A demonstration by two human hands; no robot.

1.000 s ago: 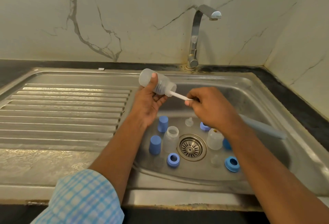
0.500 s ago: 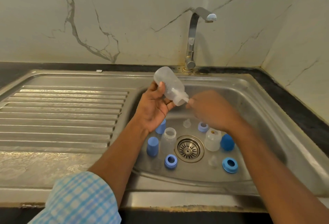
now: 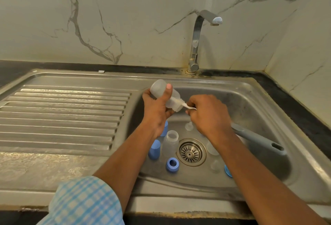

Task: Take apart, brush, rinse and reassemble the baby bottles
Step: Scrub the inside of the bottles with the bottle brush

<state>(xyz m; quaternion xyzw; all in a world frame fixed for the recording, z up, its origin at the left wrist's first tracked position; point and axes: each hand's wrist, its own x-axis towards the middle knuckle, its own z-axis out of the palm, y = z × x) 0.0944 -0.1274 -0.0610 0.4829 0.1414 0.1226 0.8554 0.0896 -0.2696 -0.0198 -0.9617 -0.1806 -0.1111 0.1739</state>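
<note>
1 bottle is gripped by left hand; right hand grips inserted brush.

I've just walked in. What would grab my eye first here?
Over the steel sink, the left hand grips a clear baby bottle tilted mouth-down, while the right hand holds a bottle brush pushed into its neck. Below them, around the drain, stand blue caps, a blue collar ring and another open bottle.
</note>
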